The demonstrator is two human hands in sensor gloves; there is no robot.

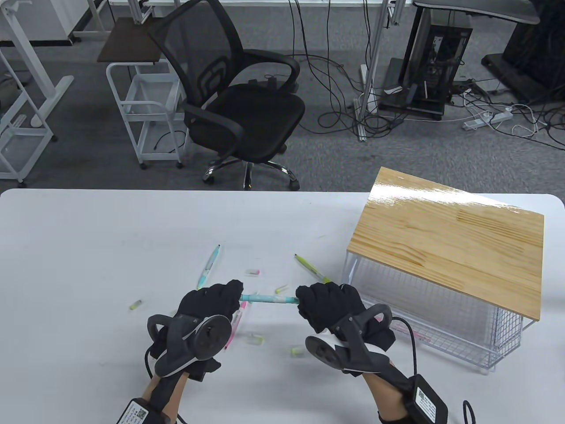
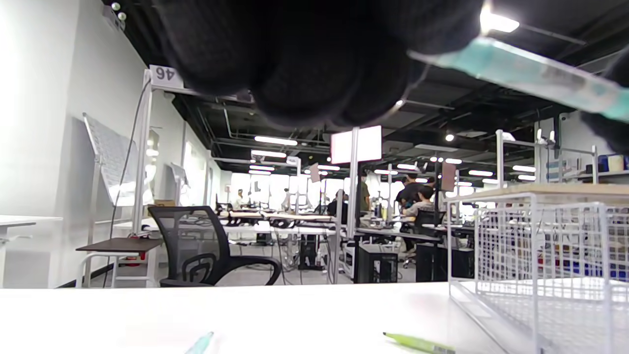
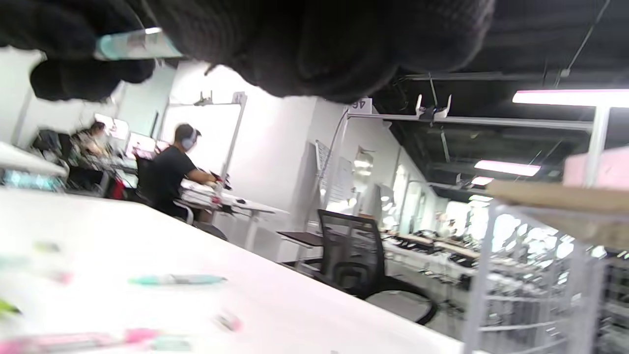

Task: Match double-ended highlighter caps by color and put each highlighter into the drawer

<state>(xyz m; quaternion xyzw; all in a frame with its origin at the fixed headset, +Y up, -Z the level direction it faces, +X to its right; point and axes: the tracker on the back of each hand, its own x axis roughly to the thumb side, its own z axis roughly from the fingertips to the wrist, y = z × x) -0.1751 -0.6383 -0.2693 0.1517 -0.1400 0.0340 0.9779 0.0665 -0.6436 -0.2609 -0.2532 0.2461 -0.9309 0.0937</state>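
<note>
I had a loose yellow-green cap (image 1: 135, 304) lying far left on the white table (image 1: 88, 247), and a second teal highlighter (image 1: 208, 266) resting beyond my left hand (image 1: 212, 304). That hand's fingers were curled round one end of the teal highlighter (image 1: 268, 299), which I held level above the table between both hands. A pink highlighter (image 1: 236, 321) lay under my left fingers, with small caps (image 1: 254, 339) scattered nearby. My right hand (image 1: 329, 304) gripped the other end, fingers clamped on it. A green highlighter (image 1: 311, 268) lay just beyond that hand. Farthest right stood the wire drawer unit (image 1: 435, 309) with its wooden top (image 1: 450, 238).
</note>
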